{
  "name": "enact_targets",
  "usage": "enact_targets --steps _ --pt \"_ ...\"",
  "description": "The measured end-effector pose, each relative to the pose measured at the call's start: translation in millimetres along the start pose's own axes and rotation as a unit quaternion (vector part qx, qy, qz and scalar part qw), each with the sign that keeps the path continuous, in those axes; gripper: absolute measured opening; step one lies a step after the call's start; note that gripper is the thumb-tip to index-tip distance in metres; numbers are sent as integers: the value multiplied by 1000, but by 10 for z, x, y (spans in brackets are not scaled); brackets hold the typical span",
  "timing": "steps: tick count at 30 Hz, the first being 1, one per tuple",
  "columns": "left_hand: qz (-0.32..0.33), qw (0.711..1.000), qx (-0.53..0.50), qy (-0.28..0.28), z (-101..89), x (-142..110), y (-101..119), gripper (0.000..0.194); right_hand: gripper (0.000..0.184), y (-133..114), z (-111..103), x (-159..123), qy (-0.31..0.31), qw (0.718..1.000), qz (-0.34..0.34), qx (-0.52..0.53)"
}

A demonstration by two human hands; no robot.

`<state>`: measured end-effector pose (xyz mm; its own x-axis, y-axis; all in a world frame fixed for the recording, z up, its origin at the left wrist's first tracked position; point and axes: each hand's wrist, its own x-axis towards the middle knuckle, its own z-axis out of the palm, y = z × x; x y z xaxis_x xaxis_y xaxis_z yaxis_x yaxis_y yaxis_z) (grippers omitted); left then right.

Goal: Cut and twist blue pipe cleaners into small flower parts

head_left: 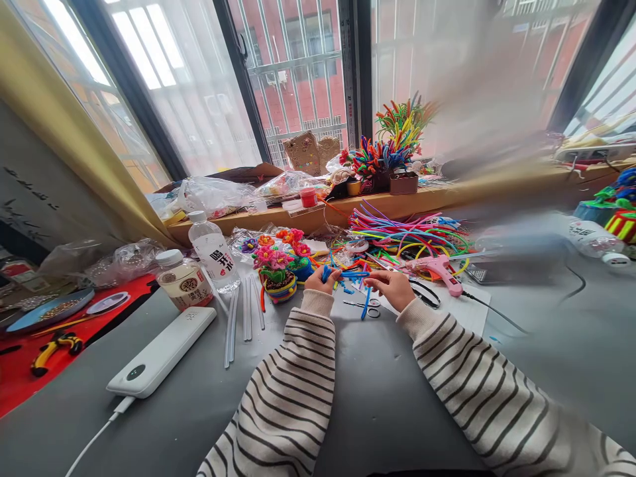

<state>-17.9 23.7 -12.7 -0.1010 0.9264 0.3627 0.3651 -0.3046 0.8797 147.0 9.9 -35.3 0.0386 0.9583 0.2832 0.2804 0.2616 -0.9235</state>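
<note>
Blue pipe cleaners (354, 273) stretch between my two hands above the grey table. My left hand (322, 282) is closed around one end of them. The thumb and fingers of my right hand (394, 289) pinch the other end, and one blue stem hangs down below it. Under the hanging stem lies a pair of scissors (371, 311). To the left of my left hand stands a small pot of pipe-cleaner flowers (279, 289). A pink glue gun (440, 270) rests to the right of my right hand, its cable running off rightward.
Colourful loose pipe cleaners (405, 228) pile up behind my hands. Clear glue sticks (247, 310), a water bottle (213, 255), a labelled drink bottle (183, 281) and a white power bank (161, 351) are on the left. Finished craft flowers (385, 162) stand on the windowsill.
</note>
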Motion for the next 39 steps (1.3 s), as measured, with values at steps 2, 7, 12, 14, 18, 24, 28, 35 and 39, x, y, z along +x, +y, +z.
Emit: enact_targets --steps 2,7,12,14,18,24,28,35,39 --pt "9 1000 28 -1 3 6 -20 21 22 16 18 12 -23 997 27 73" --pt "8 999 37 -29 -3 -1 8 21 24 -34 27 4 -47 983 54 169" --pt "-21 996 -22 -82 17 -14 40 21 24 -111 9 -14 4 970 104 220" --pt "-53 992 -62 -100 41 -10 40 24 25 -111 6 -8 19 963 110 245" --pt "-143 969 -185 -84 90 34 43 35 26 -77 -3 15 58 964 86 245" --pt "-237 913 -306 -128 113 108 3 22 27 -72 -6 13 82 974 51 207" --pt "-222 922 -290 -129 118 80 -14 16 25 -81 -6 5 66 978 34 195" --pt "-201 934 -266 -127 110 29 -44 27 23 -62 30 -3 -24 984 -38 175" --pt "-164 944 -241 -157 86 15 -46 30 22 -78 71 -46 -109 979 -102 139"
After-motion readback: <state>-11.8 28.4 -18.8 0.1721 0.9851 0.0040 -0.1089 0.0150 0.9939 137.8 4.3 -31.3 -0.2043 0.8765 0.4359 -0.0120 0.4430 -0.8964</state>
